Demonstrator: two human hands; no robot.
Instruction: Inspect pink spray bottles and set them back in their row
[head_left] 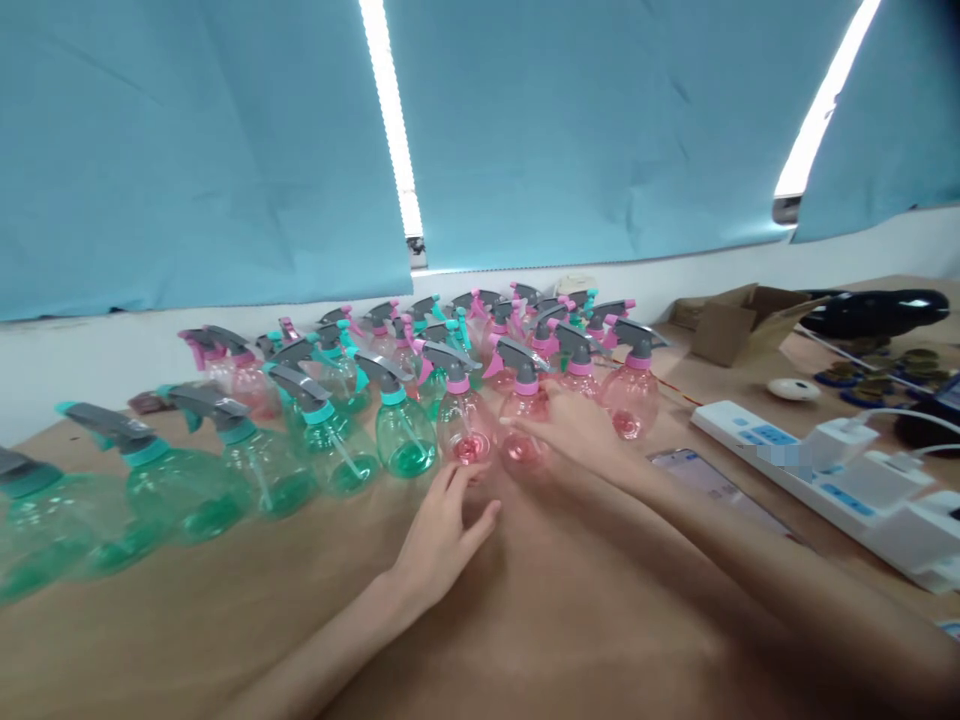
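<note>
My right hand (576, 428) is closed around the side of a pink spray bottle (519, 448), which stands upright in the front row. Its thumb lies across the front of the bottle; the other fingers are partly hidden. Just in front of a neighbouring pink spray bottle (463, 430), my left hand (444, 530) is held low over the table, thumb and fingers apart, with nothing in it. A green spray bottle (406, 440) with a grey and turquoise trigger head stands to its left. Another pink spray bottle (630, 395) is to the right of my right hand.
Several more green and pink spray bottles stand in rows behind and to the left. On the right of the wooden table (315, 610) lie a phone (720, 490), a white power strip (806, 485) with plugs, a white mouse (793, 389) and an opened cardboard box (724, 330).
</note>
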